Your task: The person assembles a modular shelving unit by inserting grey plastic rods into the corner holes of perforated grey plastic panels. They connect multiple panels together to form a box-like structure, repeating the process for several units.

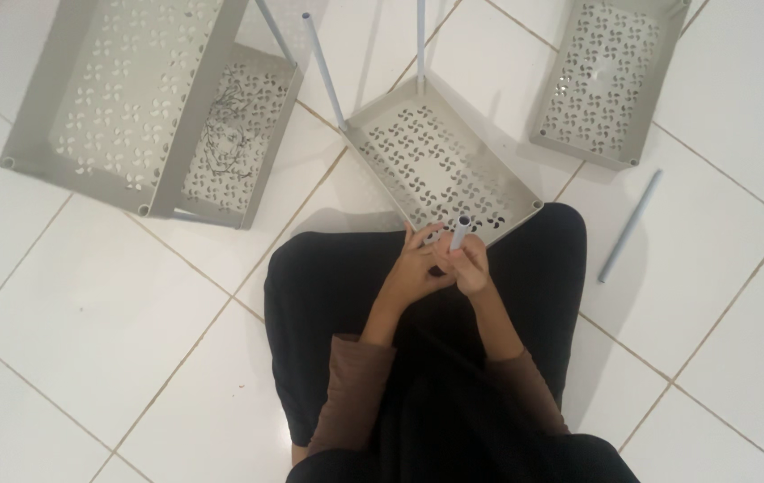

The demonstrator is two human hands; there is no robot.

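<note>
Hands closed together round pole at shelf's 6 o'clock corner. Best kept upright, aligned over corner socket, pressed straight down, left steadying, right pushing.

White tile floor w/ brown grout lines, bright even light.

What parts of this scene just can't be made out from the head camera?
- Lower end of the grey tube: hidden inside the right hand and left hand.
- Near corner of the perforated shelf tray: covered by the hands.
- Stacked trays and far tray: cut off by the top edge.
</note>
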